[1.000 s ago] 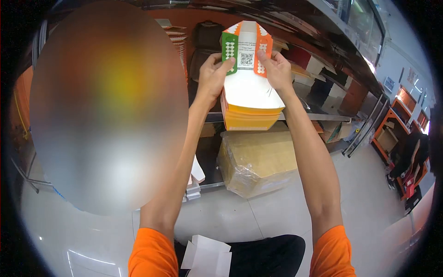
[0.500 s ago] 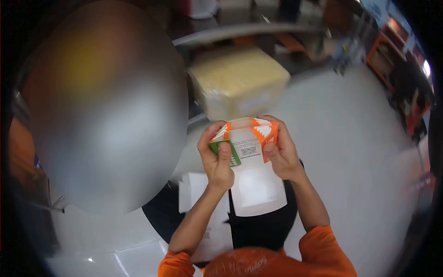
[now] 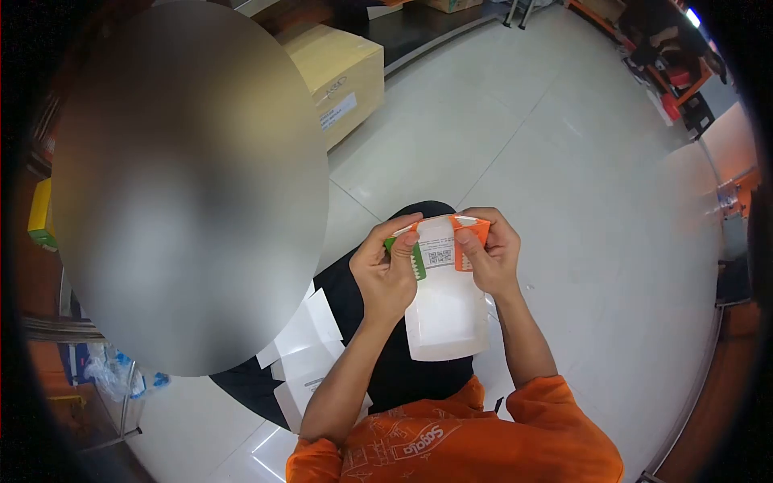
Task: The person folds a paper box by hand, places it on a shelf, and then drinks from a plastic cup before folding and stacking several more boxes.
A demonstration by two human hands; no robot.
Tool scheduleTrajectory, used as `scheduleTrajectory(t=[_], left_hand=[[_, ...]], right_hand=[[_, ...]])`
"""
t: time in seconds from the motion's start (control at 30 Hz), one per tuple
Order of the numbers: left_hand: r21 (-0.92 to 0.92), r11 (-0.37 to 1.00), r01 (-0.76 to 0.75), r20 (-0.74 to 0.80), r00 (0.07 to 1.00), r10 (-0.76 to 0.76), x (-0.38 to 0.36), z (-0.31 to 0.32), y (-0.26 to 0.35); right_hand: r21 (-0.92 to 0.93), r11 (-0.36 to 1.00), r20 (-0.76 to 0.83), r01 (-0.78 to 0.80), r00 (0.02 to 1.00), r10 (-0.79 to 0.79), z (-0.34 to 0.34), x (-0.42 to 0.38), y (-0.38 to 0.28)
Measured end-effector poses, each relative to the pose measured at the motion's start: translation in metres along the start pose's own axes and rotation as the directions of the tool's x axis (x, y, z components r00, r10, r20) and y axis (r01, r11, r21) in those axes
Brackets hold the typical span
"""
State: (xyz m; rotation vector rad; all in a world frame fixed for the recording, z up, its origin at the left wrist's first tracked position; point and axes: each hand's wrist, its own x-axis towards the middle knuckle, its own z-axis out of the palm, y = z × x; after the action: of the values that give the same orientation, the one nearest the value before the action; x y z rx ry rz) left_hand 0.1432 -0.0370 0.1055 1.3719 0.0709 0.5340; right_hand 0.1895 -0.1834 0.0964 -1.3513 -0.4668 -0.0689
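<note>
A small white carton [image 3: 447, 318] with orange and green printed flaps is held out over my lap by both hands. Its white inner panel hangs toward me, and a printed code shows between the flaps. My left hand [image 3: 386, 274] grips the green-flap side, thumb in front and fingers behind. On the orange-flap side, my right hand [image 3: 493, 256] pinches in the same way. The fingertips behind the carton are partly hidden. A flat white carton sheet [image 3: 302, 358] with cut flaps lies across my left thigh, below my left forearm.
A large brown cardboard box [image 3: 354, 80] with a label stands ahead to the left. Beyond it runs a dark low platform [image 3: 435, 28]. A blurred grey oval covers much of the left side. Orange shelving with goods stands far right, beyond the pale tiled floor [image 3: 596, 201].
The view has turned right, so the large box now sits farther left. Both hands keep hold of the carton, and its top flaps look flatter and less raised.
</note>
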Motion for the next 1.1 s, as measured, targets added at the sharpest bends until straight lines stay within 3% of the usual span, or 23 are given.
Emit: scheduleTrajectory(t=[0.2, 0.23, 0.5, 0.6, 0.73, 0.8, 0.87, 0.93, 0.97, 1.0, 1.07, 1.1], left_hand=[[-0.083, 0.994, -0.071, 0.024, 0.997, 0.073, 0.003, 0.006, -0.003], [-0.105, 0.992, -0.062, 0.014, 0.998, 0.064, 0.003, 0.006, -0.005], [-0.086, 0.996, -0.038, -0.059, 0.998, 0.033, 0.001, 0.010, -0.002], [0.105, 0.983, -0.151, -0.120, 0.979, 0.163, -0.002, 0.012, -0.002], [-0.123, 0.977, -0.176, -0.038, 0.984, 0.172, -0.003, 0.021, -0.004], [0.125, 0.976, -0.177, -0.038, 0.982, 0.183, -0.006, 0.025, 0.008], [0.194, 0.955, -0.223, 0.017, 0.975, 0.223, -0.002, 0.031, 0.029], [0.215, 0.939, -0.267, 0.030, 0.963, 0.266, 0.003, 0.030, 0.020], [0.231, 0.920, -0.317, 0.019, 0.947, 0.322, 0.005, 0.029, 0.015], [0.243, 0.895, -0.375, 0.012, 0.923, 0.384, 0.007, 0.028, 0.010], [0.279, 0.880, -0.383, 0.016, 0.919, 0.395, 0.004, 0.026, 0.012], [0.299, 0.864, -0.404, 0.031, 0.910, 0.414, 0.003, 0.026, 0.013]], right_hand=[[-0.181, 0.958, 0.004, 0.223, 0.974, -0.226, -0.006, 0.003, 0.004], [-0.221, 0.907, 0.010, 0.359, 0.931, -0.366, -0.006, 0.006, 0.012], [-0.207, 0.935, -0.006, 0.288, 0.955, -0.296, 0.003, 0.012, -0.004], [-0.240, 0.923, 0.017, 0.301, 0.952, -0.306, 0.004, 0.013, -0.008], [-0.369, 0.865, 0.077, 0.340, 0.939, -0.336, -0.015, 0.017, -0.023], [-0.345, 0.892, 0.135, 0.292, 0.956, -0.260, -0.009, 0.010, -0.032], [-0.415, 0.771, 0.088, 0.483, 0.865, -0.495, -0.007, 0.020, -0.040], [-0.311, 0.806, 0.060, 0.504, 0.857, -0.513, -0.008, 0.020, -0.021], [-0.462, 0.720, 0.059, 0.518, 0.828, -0.558, -0.007, 0.021, -0.023], [-0.451, 0.729, 0.065, 0.515, 0.833, -0.549, -0.009, 0.021, -0.023], [-0.607, 0.580, 0.184, 0.542, 0.807, -0.562, -0.009, 0.019, -0.027], [-0.639, 0.616, 0.145, 0.460, 0.859, -0.490, -0.003, 0.014, -0.037]])
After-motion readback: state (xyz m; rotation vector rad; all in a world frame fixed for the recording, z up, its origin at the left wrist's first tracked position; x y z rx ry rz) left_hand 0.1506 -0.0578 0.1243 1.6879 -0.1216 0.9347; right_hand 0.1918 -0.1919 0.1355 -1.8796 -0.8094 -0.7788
